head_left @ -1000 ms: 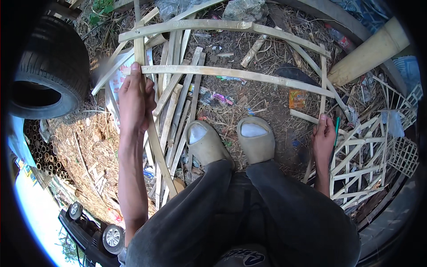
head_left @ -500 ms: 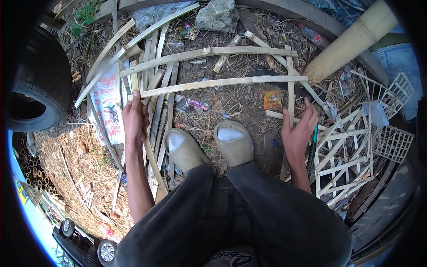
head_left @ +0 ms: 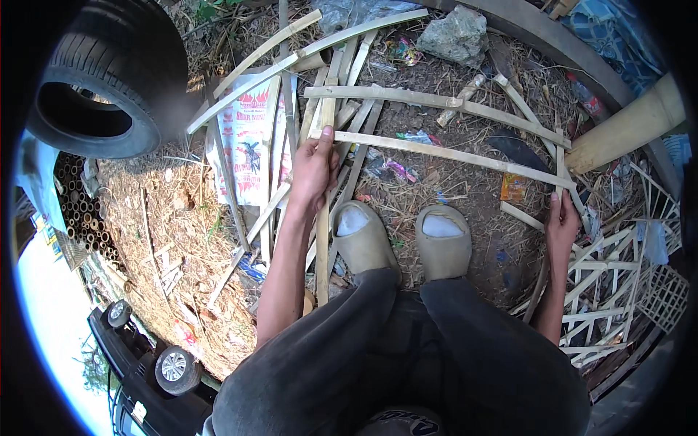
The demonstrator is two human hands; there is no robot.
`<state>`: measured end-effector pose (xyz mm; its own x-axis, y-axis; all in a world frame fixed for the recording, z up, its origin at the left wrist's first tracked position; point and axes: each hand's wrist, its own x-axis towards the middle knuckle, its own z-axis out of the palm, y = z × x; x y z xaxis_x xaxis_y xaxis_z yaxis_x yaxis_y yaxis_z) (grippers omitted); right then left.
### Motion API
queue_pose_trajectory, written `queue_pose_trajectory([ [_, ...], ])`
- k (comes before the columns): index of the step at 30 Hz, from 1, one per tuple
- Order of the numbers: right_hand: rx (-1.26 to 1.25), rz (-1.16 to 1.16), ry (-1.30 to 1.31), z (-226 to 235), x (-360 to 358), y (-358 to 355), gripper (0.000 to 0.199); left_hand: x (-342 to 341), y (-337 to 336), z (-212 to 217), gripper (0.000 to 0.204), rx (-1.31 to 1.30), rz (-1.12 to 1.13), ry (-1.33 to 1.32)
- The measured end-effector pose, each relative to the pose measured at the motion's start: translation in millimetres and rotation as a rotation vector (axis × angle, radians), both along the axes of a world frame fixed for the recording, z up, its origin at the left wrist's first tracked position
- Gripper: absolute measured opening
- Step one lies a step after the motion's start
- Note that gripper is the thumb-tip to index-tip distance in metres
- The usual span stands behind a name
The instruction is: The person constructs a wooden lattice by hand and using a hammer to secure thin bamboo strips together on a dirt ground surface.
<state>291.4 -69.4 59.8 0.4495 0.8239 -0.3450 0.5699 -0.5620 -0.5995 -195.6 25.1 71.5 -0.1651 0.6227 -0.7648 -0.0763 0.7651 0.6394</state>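
A frame of split bamboo slats [head_left: 443, 152] lies on the dirt in front of my two beige shoes [head_left: 403, 236]. My left hand [head_left: 314, 168] is shut around the frame's left upright slat, thumb up by the end of a cross slat. My right hand [head_left: 562, 221] is closed on the frame's right upright slat near its lower end. Two long cross slats run between the two sides, one above the other.
A black tyre [head_left: 94, 80] lies at the upper left by a printed sack [head_left: 247, 138] and loose bamboo strips. A grey rock [head_left: 454, 33] sits at the top. White lattice panels [head_left: 618, 291] are stacked at the right, a thick bamboo pole [head_left: 629, 127] above them.
The view has swung, so the frame sits lower and more to the right. Both hands have stayed on the side slats, the right one now gripping lower.
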Motion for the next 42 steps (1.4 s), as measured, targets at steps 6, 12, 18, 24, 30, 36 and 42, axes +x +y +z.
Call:
queue_pose_trajectory([
  [6,-0.071,-0.089,0.064,5,-20,-6,0.052,1,1,9,0.046,0.019,-0.008,0.036],
  [12,-0.068,-0.16,-0.067,-6,-7,-41,0.058,23,-11,5,0.043,-0.054,-0.019,-0.025],
  [18,0.042,-0.235,-0.017,20,4,-43,0.06,36,-9,19,0.044,0.0,-0.044,-0.085],
  [24,-0.02,-0.254,-0.09,7,40,-65,0.058,65,-12,10,0.045,-0.066,-0.089,-0.126],
  [30,-0.012,-0.253,-0.119,-25,57,-89,0.061,69,-12,-2,0.044,-0.062,-0.128,-0.108],
  [36,-0.026,-0.242,-0.105,-12,58,-89,0.06,77,-15,-2,0.045,-0.059,-0.179,-0.092],
  [42,-0.025,-0.201,-0.135,-26,66,-98,0.06,80,-16,-9,0.043,-0.058,-0.152,-0.127],
])
